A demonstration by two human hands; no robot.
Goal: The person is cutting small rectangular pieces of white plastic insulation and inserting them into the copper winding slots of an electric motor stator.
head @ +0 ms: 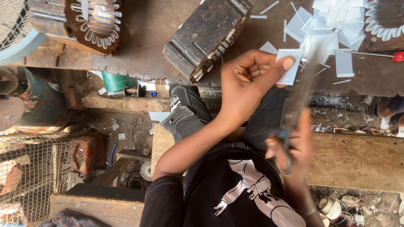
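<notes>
My left hand [248, 82] is raised over my lap and pinches a small white paper rectangle [290, 67] between thumb and fingers. My right hand [294, 147], blurred by motion, grips a pair of scissors [301, 96] with blue handles; the blades point up toward the paper piece. A heap of cut white paper pieces [332, 29] lies on the dark workbench [155, 38] just beyond the hands. I sit on a wooden bench [357, 159], wearing a black shirt and dark trousers.
A dark laminated metal block [206, 35] lies on the workbench. Motor stators sit at the top left [90, 23] and top right [385, 21]. A red-handled screwdriver [395, 56] lies at the right. Bricks, wire mesh and scraps cover the floor at the left.
</notes>
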